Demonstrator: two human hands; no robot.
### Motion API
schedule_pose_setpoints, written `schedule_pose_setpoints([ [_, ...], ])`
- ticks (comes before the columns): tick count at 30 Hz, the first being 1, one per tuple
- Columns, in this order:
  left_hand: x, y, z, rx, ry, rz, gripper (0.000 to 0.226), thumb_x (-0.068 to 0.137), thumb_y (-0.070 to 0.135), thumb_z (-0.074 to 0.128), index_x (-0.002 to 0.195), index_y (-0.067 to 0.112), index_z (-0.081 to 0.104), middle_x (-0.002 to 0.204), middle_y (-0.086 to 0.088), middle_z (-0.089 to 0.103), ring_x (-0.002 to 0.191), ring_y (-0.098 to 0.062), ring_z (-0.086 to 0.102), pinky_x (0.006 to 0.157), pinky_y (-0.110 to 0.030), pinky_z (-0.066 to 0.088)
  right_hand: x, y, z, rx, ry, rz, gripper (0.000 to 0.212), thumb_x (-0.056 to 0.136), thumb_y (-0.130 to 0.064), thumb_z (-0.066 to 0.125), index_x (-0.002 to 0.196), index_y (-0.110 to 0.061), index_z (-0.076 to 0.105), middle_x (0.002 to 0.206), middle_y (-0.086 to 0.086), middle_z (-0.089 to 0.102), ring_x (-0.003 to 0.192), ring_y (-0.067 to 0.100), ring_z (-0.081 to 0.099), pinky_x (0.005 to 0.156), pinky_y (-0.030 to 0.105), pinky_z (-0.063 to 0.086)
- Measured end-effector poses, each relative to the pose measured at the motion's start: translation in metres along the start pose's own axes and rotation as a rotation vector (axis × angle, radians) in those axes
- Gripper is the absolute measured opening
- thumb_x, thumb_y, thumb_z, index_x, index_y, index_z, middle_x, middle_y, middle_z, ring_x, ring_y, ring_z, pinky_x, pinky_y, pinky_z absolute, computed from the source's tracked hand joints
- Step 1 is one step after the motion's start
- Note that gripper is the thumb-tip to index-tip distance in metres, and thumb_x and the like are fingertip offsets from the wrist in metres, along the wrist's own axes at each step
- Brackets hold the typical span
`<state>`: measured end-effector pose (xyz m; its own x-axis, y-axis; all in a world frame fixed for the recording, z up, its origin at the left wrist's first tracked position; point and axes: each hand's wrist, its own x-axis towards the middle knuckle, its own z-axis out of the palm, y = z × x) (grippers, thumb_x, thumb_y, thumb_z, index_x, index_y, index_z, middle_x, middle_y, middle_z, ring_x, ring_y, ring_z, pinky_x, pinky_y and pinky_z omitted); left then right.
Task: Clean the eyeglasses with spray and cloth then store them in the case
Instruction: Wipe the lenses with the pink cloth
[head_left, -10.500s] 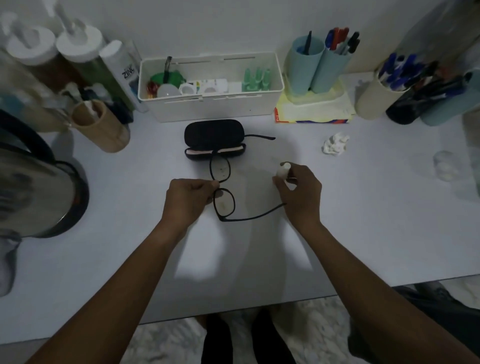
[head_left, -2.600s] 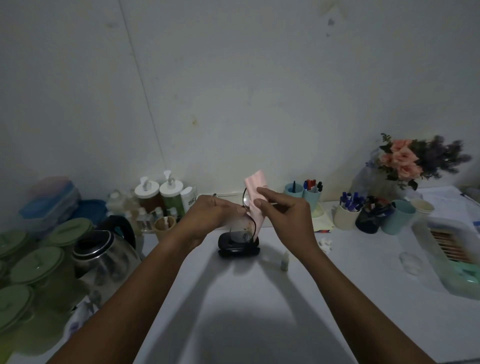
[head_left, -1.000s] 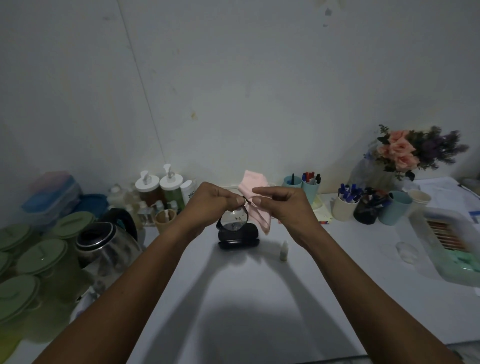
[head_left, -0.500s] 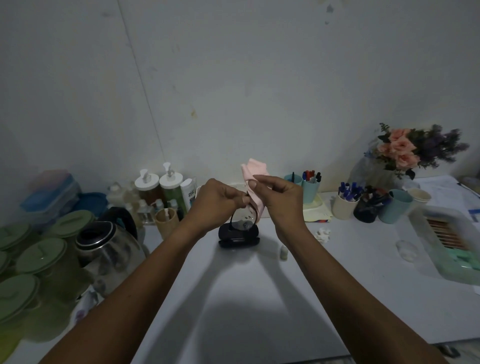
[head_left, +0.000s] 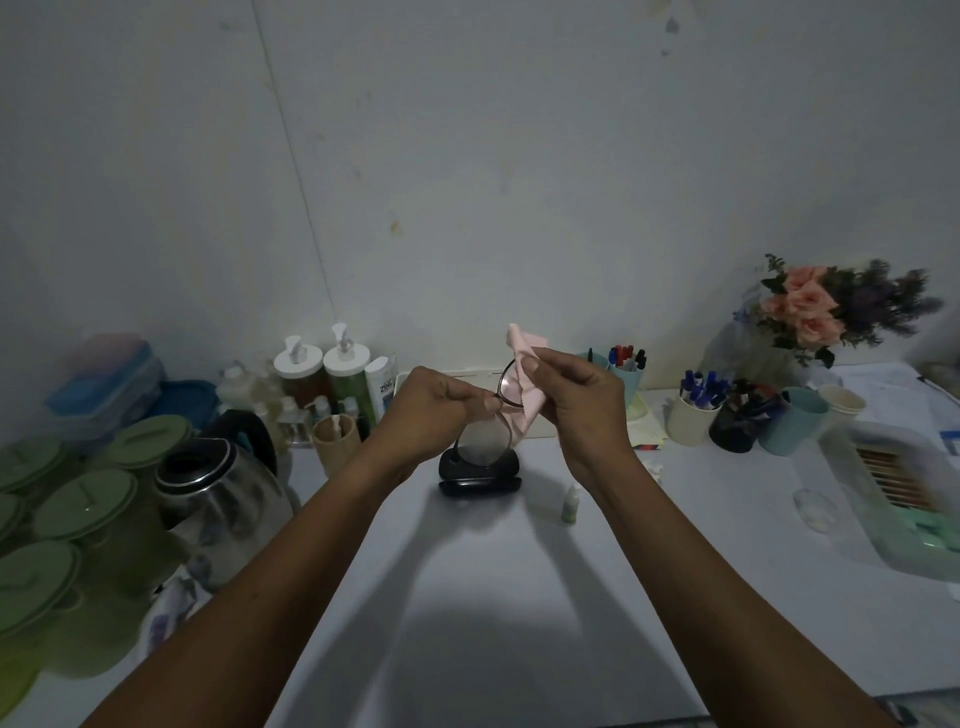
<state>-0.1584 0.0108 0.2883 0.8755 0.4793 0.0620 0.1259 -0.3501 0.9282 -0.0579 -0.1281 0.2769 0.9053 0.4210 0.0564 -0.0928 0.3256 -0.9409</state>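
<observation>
I hold the black-framed eyeglasses (head_left: 485, 441) up above the table, turned on end so one lens hangs below the other. My left hand (head_left: 434, 410) pinches the frame near the bridge. My right hand (head_left: 576, 397) pinches the pink cloth (head_left: 527, 374) over the upper lens. The black case (head_left: 479, 477) lies open on the table right below the glasses. A small white spray bottle (head_left: 570, 503) stands to the right of the case, under my right wrist.
A steel kettle (head_left: 221, 501) and green-lidded tubs (head_left: 78, 512) crowd the left. Pump bottles (head_left: 343, 376) and a wooden cup (head_left: 336, 441) stand behind. Pen cups (head_left: 693, 415), flowers (head_left: 810, 312) and a clear tray (head_left: 893, 483) fill the right.
Half a second ago my right fingers held the cloth near the bridge beside my left hand; now they have shifted up and right along the upper lens. The left hand has barely moved.
</observation>
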Motion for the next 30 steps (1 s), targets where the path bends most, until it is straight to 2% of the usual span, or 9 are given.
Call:
schedule_pose_setpoints([
  [6, -0.001, 0.001, 0.003, -0.078, 0.054, -0.046, 0.008, 0.083, 0.011, 0.076, 0.088, 0.012, 0.082, 0.083, -0.004, 0.079, 0.082, -0.014, 0.073, 0.088, -0.032, 0.056, -0.008, 0.013, -0.006, 0.052, 0.005, 0.041, 0.019, 0.084, 0.0, 0.075, 0.102, -0.005, 0.077, 0.101, 0.018, 0.077, 0.094, 0.033, 0.072, 0.089, 0.046, 0.059],
  [8, 0.0, 0.002, 0.004, -0.076, 0.056, -0.044, 0.008, 0.083, 0.011, 0.076, 0.087, 0.013, 0.082, 0.082, -0.004, 0.079, 0.08, -0.012, 0.072, 0.086, -0.03, 0.056, -0.012, 0.017, -0.005, 0.03, -0.006, 0.036, 0.02, 0.085, 0.001, 0.073, 0.104, -0.003, 0.076, 0.101, 0.019, 0.076, 0.089, 0.029, 0.073, 0.086, 0.044, 0.061],
  [13, 0.004, 0.002, 0.004, -0.035, 0.049, -0.039, 0.008, 0.083, 0.012, 0.075, 0.087, 0.015, 0.082, 0.078, 0.001, 0.079, 0.075, -0.007, 0.071, 0.081, -0.026, 0.055, -0.01, 0.019, -0.003, -0.002, 0.0, 0.019, 0.02, 0.083, 0.001, 0.075, 0.102, -0.003, 0.078, 0.1, 0.017, 0.077, 0.085, 0.024, 0.072, 0.086, 0.046, 0.059],
  [18, 0.007, 0.004, 0.007, -0.101, 0.031, -0.047, 0.009, 0.081, 0.01, 0.077, 0.087, 0.014, 0.081, 0.082, 0.001, 0.079, 0.084, -0.008, 0.074, 0.087, -0.023, 0.053, -0.003, 0.013, 0.001, 0.04, 0.034, 0.004, 0.017, 0.083, 0.002, 0.074, 0.099, -0.005, 0.077, 0.101, 0.021, 0.076, 0.087, 0.028, 0.072, 0.085, 0.044, 0.06],
  [22, 0.011, -0.002, 0.0, -0.182, -0.032, -0.178, 0.015, 0.08, 0.01, 0.078, 0.094, 0.005, 0.08, 0.095, -0.011, 0.079, 0.099, -0.022, 0.072, 0.098, -0.033, 0.052, 0.004, 0.009, -0.004, 0.026, 0.109, -0.026, 0.02, 0.086, 0.0, 0.073, 0.106, -0.005, 0.076, 0.096, 0.01, 0.078, 0.089, 0.025, 0.073, 0.079, 0.038, 0.063],
  [24, 0.012, -0.005, -0.005, -0.242, 0.012, -0.252, 0.014, 0.082, 0.009, 0.076, 0.093, 0.002, 0.078, 0.096, -0.014, 0.077, 0.091, -0.02, 0.069, 0.095, -0.032, 0.051, 0.007, 0.003, -0.01, 0.058, 0.124, -0.053, 0.023, 0.088, -0.002, 0.072, 0.111, -0.004, 0.074, 0.099, 0.009, 0.078, 0.093, 0.027, 0.074, 0.077, 0.038, 0.063],
  [26, 0.014, -0.008, -0.008, -0.308, 0.067, -0.309, 0.012, 0.084, 0.01, 0.074, 0.092, 0.002, 0.077, 0.093, -0.012, 0.075, 0.081, -0.014, 0.064, 0.087, -0.028, 0.049, 0.004, -0.004, -0.014, 0.074, 0.089, -0.072, 0.024, 0.09, -0.001, 0.069, 0.114, -0.006, 0.072, 0.092, 0.001, 0.079, 0.084, 0.019, 0.076, 0.07, 0.031, 0.063],
  [27, 0.015, -0.008, -0.008, -0.347, 0.093, -0.335, 0.01, 0.084, 0.011, 0.073, 0.091, 0.004, 0.077, 0.09, -0.009, 0.075, 0.077, -0.011, 0.062, 0.085, -0.026, 0.048, 0.0, -0.004, -0.014, 0.05, 0.054, -0.086, 0.025, 0.091, -0.001, 0.068, 0.115, -0.007, 0.071, 0.092, 0.0, 0.079, 0.082, 0.017, 0.077, 0.071, 0.029, 0.062],
  [30, 0.019, -0.007, -0.004, -0.453, 0.144, -0.394, 0.004, 0.083, 0.01, 0.073, 0.085, 0.011, 0.077, 0.082, -0.001, 0.074, 0.078, -0.01, 0.061, 0.085, -0.026, 0.048, -0.011, 0.005, -0.006, -0.165, -0.033, -0.138, 0.023, 0.089, -0.007, 0.072, 0.112, -0.009, 0.075, 0.103, 0.004, 0.078, 0.1, 0.02, 0.074, 0.088, 0.032, 0.06],
])
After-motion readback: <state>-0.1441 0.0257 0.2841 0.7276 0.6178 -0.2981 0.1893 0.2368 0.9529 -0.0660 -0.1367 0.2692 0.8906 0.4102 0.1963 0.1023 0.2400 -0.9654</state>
